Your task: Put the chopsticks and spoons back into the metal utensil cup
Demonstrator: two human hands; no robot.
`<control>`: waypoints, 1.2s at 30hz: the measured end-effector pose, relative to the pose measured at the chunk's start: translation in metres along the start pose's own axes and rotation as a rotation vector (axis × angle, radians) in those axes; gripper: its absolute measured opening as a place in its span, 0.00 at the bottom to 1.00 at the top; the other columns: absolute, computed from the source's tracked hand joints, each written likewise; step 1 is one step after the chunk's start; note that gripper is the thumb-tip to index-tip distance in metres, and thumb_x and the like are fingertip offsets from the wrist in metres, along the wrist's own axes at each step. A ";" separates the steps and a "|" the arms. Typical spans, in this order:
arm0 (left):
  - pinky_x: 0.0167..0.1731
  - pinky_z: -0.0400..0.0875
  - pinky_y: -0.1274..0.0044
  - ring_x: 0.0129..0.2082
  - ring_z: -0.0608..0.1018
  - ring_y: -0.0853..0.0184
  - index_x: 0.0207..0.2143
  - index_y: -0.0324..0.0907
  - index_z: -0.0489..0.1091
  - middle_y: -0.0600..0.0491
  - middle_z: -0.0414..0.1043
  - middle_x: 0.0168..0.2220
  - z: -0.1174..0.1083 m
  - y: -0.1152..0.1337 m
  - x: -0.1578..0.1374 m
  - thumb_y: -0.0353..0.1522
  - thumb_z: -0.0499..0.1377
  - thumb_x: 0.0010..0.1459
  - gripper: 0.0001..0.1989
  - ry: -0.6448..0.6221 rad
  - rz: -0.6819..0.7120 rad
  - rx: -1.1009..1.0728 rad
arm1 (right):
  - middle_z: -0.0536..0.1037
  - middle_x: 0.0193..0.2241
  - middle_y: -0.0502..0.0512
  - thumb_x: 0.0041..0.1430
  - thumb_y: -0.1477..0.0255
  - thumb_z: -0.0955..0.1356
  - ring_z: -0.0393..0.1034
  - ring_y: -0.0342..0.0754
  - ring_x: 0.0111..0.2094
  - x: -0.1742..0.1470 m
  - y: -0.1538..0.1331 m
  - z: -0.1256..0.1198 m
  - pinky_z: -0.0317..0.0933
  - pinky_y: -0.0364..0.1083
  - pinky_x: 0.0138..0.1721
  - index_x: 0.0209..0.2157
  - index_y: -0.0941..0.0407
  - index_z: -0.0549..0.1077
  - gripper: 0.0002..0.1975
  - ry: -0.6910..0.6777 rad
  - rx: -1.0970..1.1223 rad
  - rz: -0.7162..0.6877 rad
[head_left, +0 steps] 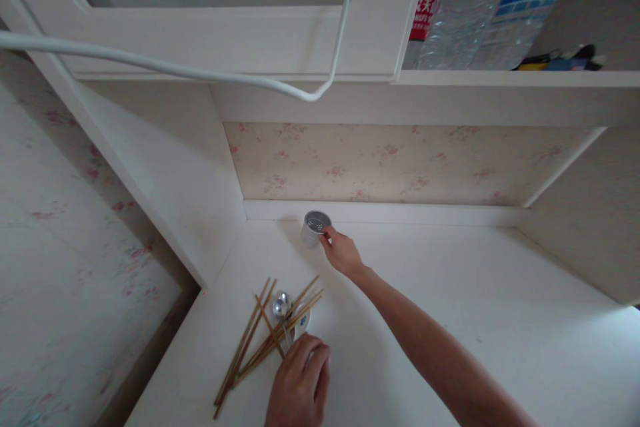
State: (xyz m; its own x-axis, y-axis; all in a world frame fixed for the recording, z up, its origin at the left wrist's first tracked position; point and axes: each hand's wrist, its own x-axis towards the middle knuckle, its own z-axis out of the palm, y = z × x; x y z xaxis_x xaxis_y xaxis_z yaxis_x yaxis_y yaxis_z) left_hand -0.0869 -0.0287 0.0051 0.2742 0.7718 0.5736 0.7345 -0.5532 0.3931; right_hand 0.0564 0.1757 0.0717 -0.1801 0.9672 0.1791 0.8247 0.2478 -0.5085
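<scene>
At the back of the white counter (pixel 400 320) stands a small grey utensil holder (pixel 309 235), a round cup with small holes in its bottom. My right hand (pixel 342 251) pinches the near right side of its rim between thumb and fingers. Loose wooden chopsticks (pixel 243 340) lie crossed in a pile nearer to me. Among them are shiny metal spoons (pixel 281 305) and a white spoon (pixel 302 324) with a blue pattern. My left hand (pixel 300 383) is at the near end of this pile, fingers curled. Whatever they may hold is hidden beneath them.
A white cable (pixel 200 72) hangs across the upper left in front of a white cabinet door (pixel 225 40). Clear plastic bottles (pixel 465 20) stand on the shelf (pixel 500 79) at upper right. Side panels (pixel 175 167) and a flowered back wall (pixel 375 163) enclose the counter.
</scene>
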 end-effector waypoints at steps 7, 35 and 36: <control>0.41 0.75 0.74 0.39 0.76 0.65 0.36 0.45 0.70 0.52 0.74 0.36 0.038 0.028 0.015 0.25 0.54 0.57 0.08 -0.324 0.054 -0.146 | 0.79 0.36 0.54 0.66 0.60 0.58 0.75 0.45 0.26 -0.068 0.034 -0.045 0.64 0.43 0.30 0.46 0.55 0.68 0.17 0.195 0.270 0.048; 0.41 0.74 0.77 0.37 0.78 0.69 0.36 0.47 0.73 0.55 0.77 0.36 0.014 0.031 0.038 0.28 0.51 0.62 0.11 -0.367 -0.108 -0.063 | 0.76 0.32 0.55 0.61 0.57 0.65 0.72 0.46 0.25 -0.206 0.094 0.002 0.65 0.40 0.19 0.53 0.54 0.63 0.23 0.300 0.567 0.255; 0.41 0.74 0.77 0.37 0.78 0.68 0.36 0.47 0.73 0.55 0.76 0.35 0.003 0.024 0.042 0.29 0.50 0.64 0.12 -0.358 -0.134 -0.031 | 0.76 0.32 0.54 0.61 0.57 0.65 0.72 0.45 0.24 -0.210 0.097 0.006 0.65 0.40 0.19 0.52 0.54 0.63 0.23 0.357 0.603 0.294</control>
State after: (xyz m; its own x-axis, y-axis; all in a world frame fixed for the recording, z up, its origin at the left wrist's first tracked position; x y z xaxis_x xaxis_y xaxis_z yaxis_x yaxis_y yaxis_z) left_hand -0.0554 -0.0084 0.0363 0.3803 0.8957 0.2306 0.7608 -0.4447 0.4726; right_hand 0.1711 -0.0026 -0.0201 0.2706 0.9468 0.1742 0.3577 0.0691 -0.9313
